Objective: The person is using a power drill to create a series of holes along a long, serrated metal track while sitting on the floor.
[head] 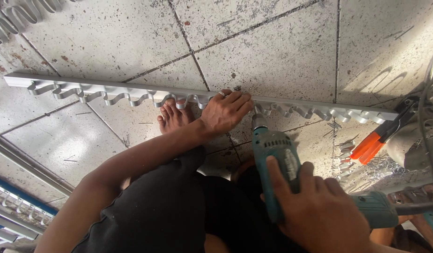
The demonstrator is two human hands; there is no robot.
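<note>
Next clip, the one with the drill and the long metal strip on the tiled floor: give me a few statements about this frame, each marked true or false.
1. The left hand presses on the grey metal strip. True.
2. The right hand holds a red drill. False: the drill is teal.
3. The drill's tip points at the strip beside the left hand. True.
4. The strip lies on a wooden bench. False: it lies on the tiled floor.
5. A bare foot rests next to the strip. True.
</note>
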